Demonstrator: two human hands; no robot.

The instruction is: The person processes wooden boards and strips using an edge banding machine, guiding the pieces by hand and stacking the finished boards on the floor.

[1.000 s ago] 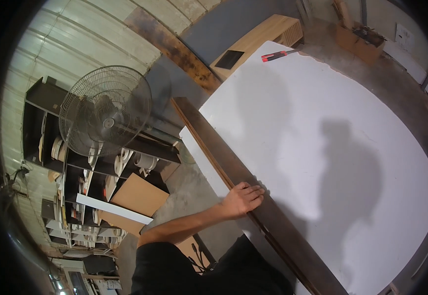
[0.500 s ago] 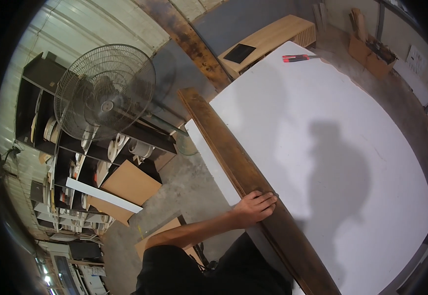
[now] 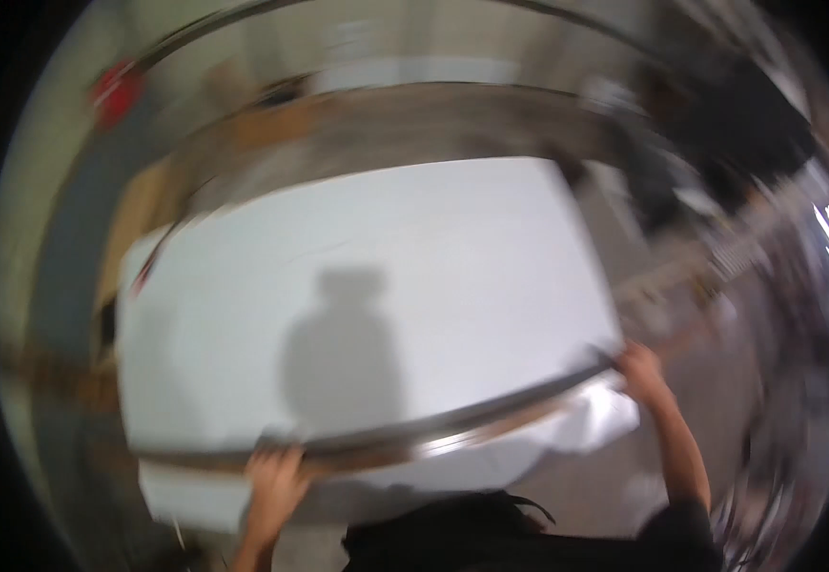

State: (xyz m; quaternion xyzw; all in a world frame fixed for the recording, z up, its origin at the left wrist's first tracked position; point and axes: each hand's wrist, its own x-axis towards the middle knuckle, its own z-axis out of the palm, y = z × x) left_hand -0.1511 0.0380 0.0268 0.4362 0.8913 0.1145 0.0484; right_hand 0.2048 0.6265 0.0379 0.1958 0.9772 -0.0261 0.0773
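A long brown bar (image 3: 368, 456) lies across a large white board (image 3: 471, 257), close to the board's near edge. My left hand (image 3: 278, 474) is closed over the bar left of its middle, fingers on the far side and partly smeared. At the bar's right end, my right hand (image 3: 639, 370) grips it with fingers bent over the top. A strip of the white board shows on the near side of the bar. On the far left corner of the board lies a blurred red-and-black hand tool (image 3: 150, 262).
A light wood cabinet (image 3: 130, 224) stands beyond the board's left side. Farther back is a brown cardboard box (image 3: 276, 119) on the floor. Dark clutter (image 3: 738, 124) stands at the far right. Most surroundings are smeared by motion.
The view has swung round to the right, so the bar now runs nearly crosswise. My right hand has come into view on the bar's right end; my left hand stays on it.
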